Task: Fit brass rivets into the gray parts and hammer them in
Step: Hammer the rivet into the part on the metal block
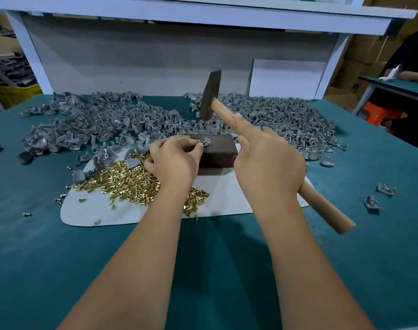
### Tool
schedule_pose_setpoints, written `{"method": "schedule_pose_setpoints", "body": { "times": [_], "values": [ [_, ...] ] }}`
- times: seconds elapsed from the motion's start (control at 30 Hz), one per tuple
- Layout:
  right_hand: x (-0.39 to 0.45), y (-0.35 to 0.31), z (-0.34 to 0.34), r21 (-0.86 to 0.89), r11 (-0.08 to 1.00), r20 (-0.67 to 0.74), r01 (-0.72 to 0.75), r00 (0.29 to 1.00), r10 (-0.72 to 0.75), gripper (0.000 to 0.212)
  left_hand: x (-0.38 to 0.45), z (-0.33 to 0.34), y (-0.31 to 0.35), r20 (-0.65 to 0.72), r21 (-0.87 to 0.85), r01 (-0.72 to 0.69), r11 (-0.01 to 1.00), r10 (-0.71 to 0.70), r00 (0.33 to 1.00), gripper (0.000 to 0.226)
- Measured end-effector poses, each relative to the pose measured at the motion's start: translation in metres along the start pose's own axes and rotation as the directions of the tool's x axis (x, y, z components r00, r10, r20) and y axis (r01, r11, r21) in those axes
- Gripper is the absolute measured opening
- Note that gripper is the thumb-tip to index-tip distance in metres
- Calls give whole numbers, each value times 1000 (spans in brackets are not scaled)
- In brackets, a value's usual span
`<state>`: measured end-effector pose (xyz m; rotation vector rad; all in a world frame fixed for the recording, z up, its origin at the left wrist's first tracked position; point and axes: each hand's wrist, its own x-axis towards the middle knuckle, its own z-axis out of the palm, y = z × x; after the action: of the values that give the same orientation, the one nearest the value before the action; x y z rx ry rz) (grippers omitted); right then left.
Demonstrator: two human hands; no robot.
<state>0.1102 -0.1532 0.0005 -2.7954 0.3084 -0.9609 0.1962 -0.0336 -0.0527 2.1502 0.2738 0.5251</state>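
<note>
My left hand pinches a small gray part with a brass rivet in it, holding it on top of a dark metal block. My right hand grips the wooden handle of a hammer, index finger stretched along the handle. The dark hammer head hangs raised above and behind the block. A heap of brass rivets lies on a white mat under my left wrist.
A wide pile of gray parts spreads across the back of the green table, continuing at the right. Two loose gray parts lie at the right. A white board leans on the back wall. Another person sits at far right.
</note>
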Motion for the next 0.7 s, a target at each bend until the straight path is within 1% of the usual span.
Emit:
{"method": "schedule_pose_setpoints", "body": {
  "times": [0.1, 0.17, 0.27, 0.3, 0.33, 0.4, 0.43, 0.5, 0.63, 0.7],
  "values": [
    [1, 3, 2, 9, 1000, 148, -2, 989, 0, 41, -1, -1, -2, 13, -9, -26, 1000, 26, 1000, 11],
    [1, 4, 1, -1, 1000, 112, -5, 994, 5, 44, -1, -1, -1, 10, -19, -22, 1000, 22, 1000, 11],
    [1, 2, -2, 21, 1000, -24, -9, 1000, 9, 48, -1, 1, -2, -5, -25, -2, 1000, 2, 1000, 12],
    [1, 1, -3, 33, 999, -42, -5, 999, 6, 47, -1, 1, -2, -4, -26, -3, 1000, 3, 1000, 12],
    [2, 1, -3, 30, 1000, -21, 9, 1000, -8, 46, 0, 0, -2, 0, -23, 0, 1000, 0, 1000, 11],
    [1, 2, -1, -3, 999, 82, 45, 996, -44, 45, 0, 0, -3, 10, -19, -1, 1000, 1, 1000, 9],
    [0, 2, -1, -7, 999, 111, 49, 993, -48, 45, 0, -1, -3, 14, -20, -6, 1000, 7, 1000, 9],
    [0, 2, -3, -6, 999, 95, 39, 995, -38, 45, 1, 0, -1, 8, -24, -1, 1000, 1, 1000, 10],
    [1, 3, -4, -9, 1000, -22, 14, 1000, -14, 48, 1, 1, 0, -6, -16, 19, 1000, -19, 1000, 13],
    [1, 2, -2, -28, 999, -4, 37, 999, -37, 50, 1, 0, -1, 1, -15, 9, 1000, -9, 1000, 14]
  ]
}}
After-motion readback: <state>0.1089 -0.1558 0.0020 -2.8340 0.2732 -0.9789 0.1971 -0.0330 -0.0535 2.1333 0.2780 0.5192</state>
